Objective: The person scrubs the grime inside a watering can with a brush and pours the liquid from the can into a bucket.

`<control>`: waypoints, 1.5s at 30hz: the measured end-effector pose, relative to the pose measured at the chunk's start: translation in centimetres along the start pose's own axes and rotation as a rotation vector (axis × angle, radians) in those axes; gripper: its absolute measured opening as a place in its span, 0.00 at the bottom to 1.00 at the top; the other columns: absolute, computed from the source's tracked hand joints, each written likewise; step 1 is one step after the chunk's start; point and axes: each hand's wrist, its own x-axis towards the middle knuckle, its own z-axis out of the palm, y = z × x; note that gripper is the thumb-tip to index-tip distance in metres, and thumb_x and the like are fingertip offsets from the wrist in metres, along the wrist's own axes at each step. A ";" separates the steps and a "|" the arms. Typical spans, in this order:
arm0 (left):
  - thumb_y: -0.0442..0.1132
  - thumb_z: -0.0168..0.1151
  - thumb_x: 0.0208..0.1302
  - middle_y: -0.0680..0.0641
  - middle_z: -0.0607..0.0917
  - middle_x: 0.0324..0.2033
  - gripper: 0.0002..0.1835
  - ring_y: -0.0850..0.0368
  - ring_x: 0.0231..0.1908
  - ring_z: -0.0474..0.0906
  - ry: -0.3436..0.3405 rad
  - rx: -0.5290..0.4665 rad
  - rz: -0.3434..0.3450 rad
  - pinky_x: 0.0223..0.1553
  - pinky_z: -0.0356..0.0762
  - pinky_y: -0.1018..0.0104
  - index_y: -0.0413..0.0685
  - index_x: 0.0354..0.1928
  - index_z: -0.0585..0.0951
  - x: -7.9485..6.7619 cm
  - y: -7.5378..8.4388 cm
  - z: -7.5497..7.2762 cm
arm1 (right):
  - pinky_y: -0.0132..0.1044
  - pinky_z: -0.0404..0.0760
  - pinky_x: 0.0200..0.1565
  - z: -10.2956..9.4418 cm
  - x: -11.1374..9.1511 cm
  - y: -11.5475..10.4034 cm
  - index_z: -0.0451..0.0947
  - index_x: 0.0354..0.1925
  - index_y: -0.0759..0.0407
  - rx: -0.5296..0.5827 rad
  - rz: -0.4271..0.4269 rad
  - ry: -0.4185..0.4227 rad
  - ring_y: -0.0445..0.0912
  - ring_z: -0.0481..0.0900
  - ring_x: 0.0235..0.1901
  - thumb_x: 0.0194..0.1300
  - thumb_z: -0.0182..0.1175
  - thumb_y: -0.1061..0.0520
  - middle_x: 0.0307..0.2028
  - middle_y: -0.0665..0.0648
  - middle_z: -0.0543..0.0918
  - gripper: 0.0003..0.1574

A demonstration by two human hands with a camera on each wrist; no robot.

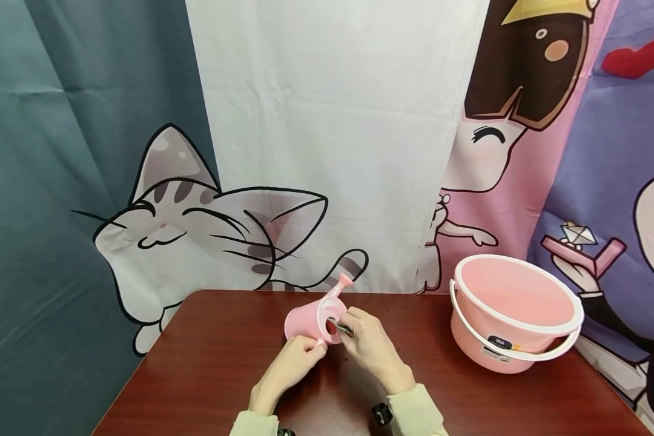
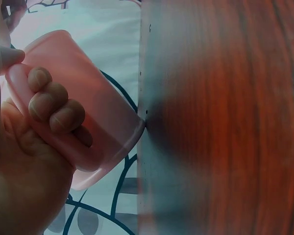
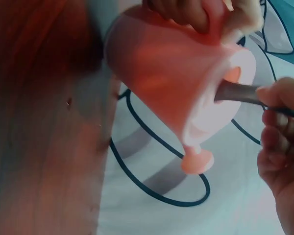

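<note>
A pink watering can (image 1: 300, 321) tips over the table, its open top turned toward me and its spout pointing up and away. In the left wrist view the can's bottom edge seems to touch the tabletop. My left hand (image 1: 290, 366) grips the can's handle (image 2: 85, 159), fingers curled through the loop. Between thumb and fingers, my right hand (image 1: 375, 348) pinches a slim grey tool (image 3: 240, 93) whose far part goes into the can's mouth. The can hides that end, so its kind cannot be told. Something reddish-orange shows inside the opening.
A pink bucket (image 1: 476, 342) with a white rim and a lowered white handle stands at the table's right. The brown wooden table (image 1: 207, 363) ends at a cartoon-printed curtain (image 1: 327, 121). A few dark specks lie on the wood near the can.
</note>
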 end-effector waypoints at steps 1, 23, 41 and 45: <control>0.43 0.56 0.67 0.61 0.56 0.09 0.25 0.67 0.15 0.53 0.000 0.001 0.002 0.17 0.52 0.71 0.53 0.11 0.63 0.0 0.0 0.0 | 0.23 0.63 0.26 0.2 -0.1 0.0 0.70 0.21 0.51 -0.006 0.017 0.006 0.35 0.62 0.22 0.47 0.70 0.71 0.23 0.45 0.66 0.20; 0.42 0.56 0.67 0.61 0.56 0.10 0.25 0.67 0.15 0.53 0.005 0.025 0.006 0.17 0.51 0.71 0.52 0.11 0.63 0.1 0.1 0.0 | 0.31 0.70 0.24 2.2 -0.8 -0.6 0.76 0.23 0.53 -0.103 0.244 0.003 0.40 0.69 0.20 0.51 0.71 0.67 0.20 0.46 0.70 0.14; 0.43 0.55 0.67 0.62 0.56 0.10 0.25 0.67 0.15 0.52 -0.008 0.017 -0.003 0.17 0.51 0.71 0.53 0.11 0.63 0.1 0.2 0.2 | 0.27 0.68 0.24 0.6 -0.2 -0.6 0.74 0.21 0.49 -0.058 0.172 -0.019 0.36 0.66 0.20 0.47 0.69 0.67 0.21 0.42 0.67 0.16; 0.44 0.56 0.67 0.62 0.56 0.10 0.25 0.67 0.15 0.52 -0.008 0.013 -0.009 0.17 0.52 0.71 0.53 0.11 0.63 0.1 0.1 0.1 | 0.26 0.66 0.23 0.4 0.0 -0.7 0.72 0.20 0.49 -0.056 0.161 -0.016 0.35 0.64 0.19 0.47 0.69 0.67 0.20 0.42 0.66 0.18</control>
